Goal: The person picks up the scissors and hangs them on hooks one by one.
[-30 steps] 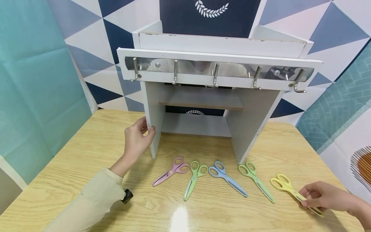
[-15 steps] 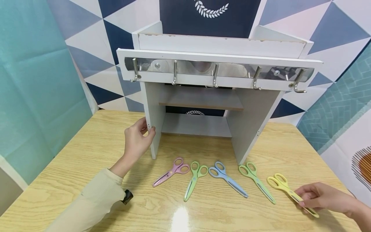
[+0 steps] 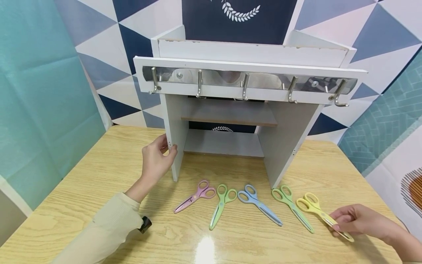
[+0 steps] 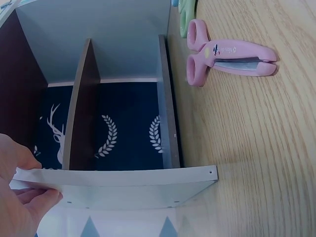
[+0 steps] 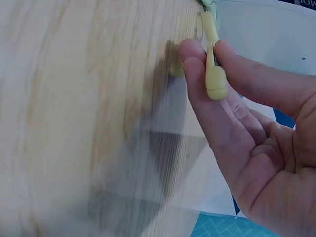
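Note:
My left hand (image 3: 156, 157) pinches the front edge of the left side panel of a white shelf unit (image 3: 250, 61), thumb on the inner face and fingers outside. At the right, my right hand (image 3: 357, 222) holds yellow scissors (image 3: 314, 207) by the blade end, between thumb and fingers, handles pointing to the shelf. The right wrist view shows the yellow blade tip (image 5: 216, 84) between thumb and fingertips. In a row before the shelf lie pink scissors (image 3: 194, 197), green scissors (image 3: 221, 205), blue scissors (image 3: 258, 203) and a second green pair (image 3: 292, 207), close beside the yellow one.
A metal hook rail (image 3: 224, 77) with several hooks runs across the shelf's front top. Inside, a middle board (image 3: 230, 112) and a lower board (image 3: 224, 142) span the sides. Everything stands on a wood-grain table (image 3: 99, 165) against a patterned backdrop (image 3: 132, 47).
My right hand has carried the yellow scissors leftward and slightly back, nearer the second green pair. The left hand stays on the panel, and the other scissors have not moved.

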The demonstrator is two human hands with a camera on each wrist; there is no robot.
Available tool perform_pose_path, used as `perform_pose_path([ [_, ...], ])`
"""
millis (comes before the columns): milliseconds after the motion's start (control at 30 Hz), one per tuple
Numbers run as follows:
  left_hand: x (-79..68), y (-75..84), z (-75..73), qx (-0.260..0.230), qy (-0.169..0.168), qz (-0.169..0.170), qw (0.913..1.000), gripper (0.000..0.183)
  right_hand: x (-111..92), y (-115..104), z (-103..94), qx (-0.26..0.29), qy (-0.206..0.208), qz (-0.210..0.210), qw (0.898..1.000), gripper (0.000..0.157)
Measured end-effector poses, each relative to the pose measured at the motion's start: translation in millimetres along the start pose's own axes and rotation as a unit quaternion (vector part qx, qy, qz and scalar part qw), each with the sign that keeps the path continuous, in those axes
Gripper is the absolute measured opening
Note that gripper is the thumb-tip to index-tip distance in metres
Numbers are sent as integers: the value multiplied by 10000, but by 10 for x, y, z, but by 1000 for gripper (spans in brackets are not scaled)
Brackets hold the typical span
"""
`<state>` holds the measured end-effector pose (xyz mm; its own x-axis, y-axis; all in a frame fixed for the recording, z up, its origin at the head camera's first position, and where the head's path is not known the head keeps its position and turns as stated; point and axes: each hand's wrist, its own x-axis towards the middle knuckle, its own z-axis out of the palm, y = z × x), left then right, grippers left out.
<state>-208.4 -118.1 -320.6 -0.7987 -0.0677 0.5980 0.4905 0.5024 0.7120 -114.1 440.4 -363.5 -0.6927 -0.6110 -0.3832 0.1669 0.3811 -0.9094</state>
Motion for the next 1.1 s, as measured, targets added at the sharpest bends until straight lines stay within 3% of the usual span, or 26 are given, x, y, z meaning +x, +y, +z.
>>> perform_pose_path([
  [200,4,-7,2,-15,-3,-6,10000,37,43,-50,13,-72,-12,-108,9999,35],
  [400,3,-7,2,25,-2,-10,10000,37,88,-83,48,-635,194,-377,9971,32],
  [567,0,3,-1,15,-7,-13,10000,37,121,-125,60,-641,250,-458,9966,30],
  [867,-11,4,1,-12,-1,-20,10000,37,173,-183,89,-832,453,-372,9948,32],
  [1100,-10,6,6,23,9,6,10000,36,192,-243,132,-1371,958,-168,9858,30],
])
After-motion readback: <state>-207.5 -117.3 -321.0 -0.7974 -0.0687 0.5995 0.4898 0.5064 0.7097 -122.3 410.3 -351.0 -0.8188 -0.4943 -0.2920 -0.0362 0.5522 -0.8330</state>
